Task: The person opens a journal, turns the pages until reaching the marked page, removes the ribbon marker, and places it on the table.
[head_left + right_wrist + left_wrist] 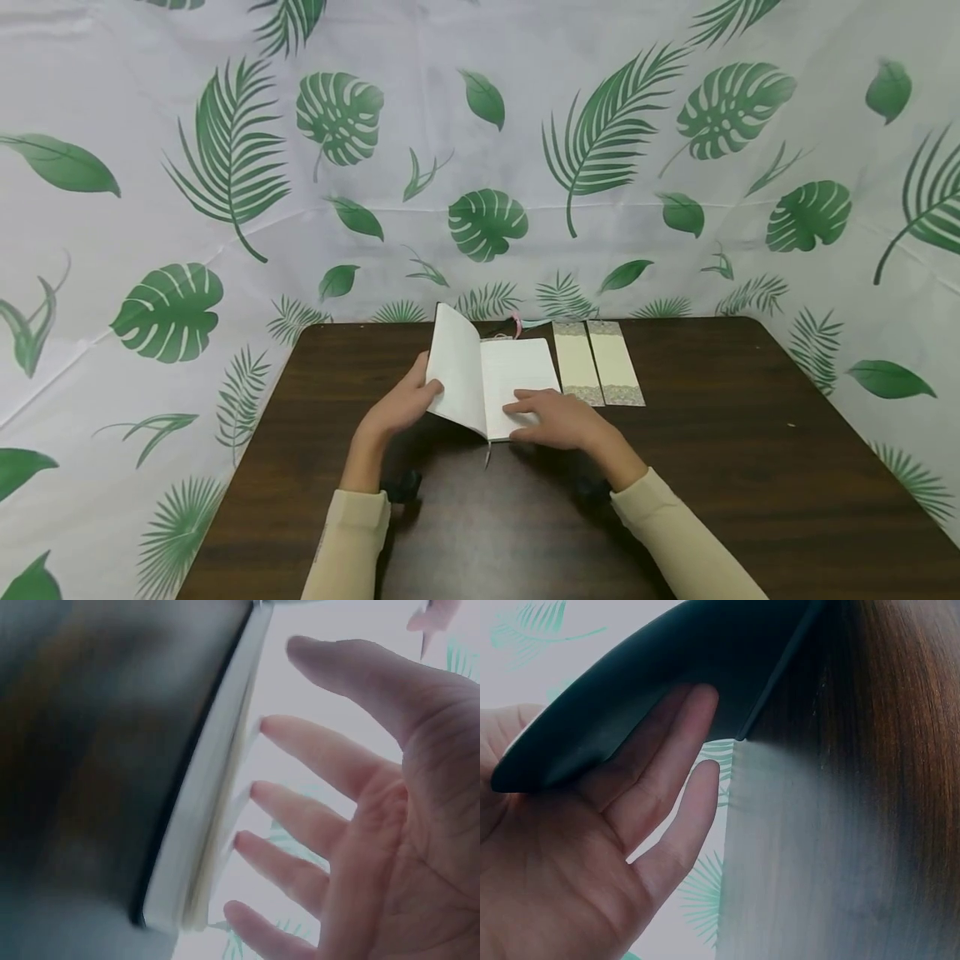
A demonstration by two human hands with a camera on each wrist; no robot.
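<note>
An open notebook with white pages lies on the dark wooden table, a thin ribbon hanging from its lower edge. My left hand holds the raised left side, thumb on the page and fingers behind the cover. The left wrist view shows that dark cover tilted up, with fingers of the left hand along its underside. Over the right page is my right hand, its fingers spread. From the right wrist, fingertips of the right hand meet the page surface beside the page edges.
Two cream bookmarks with patterned ends lie side by side just right of the notebook. Pink and light-blue ribbons or tassels show behind it. A white leaf-print cloth hangs around the table.
</note>
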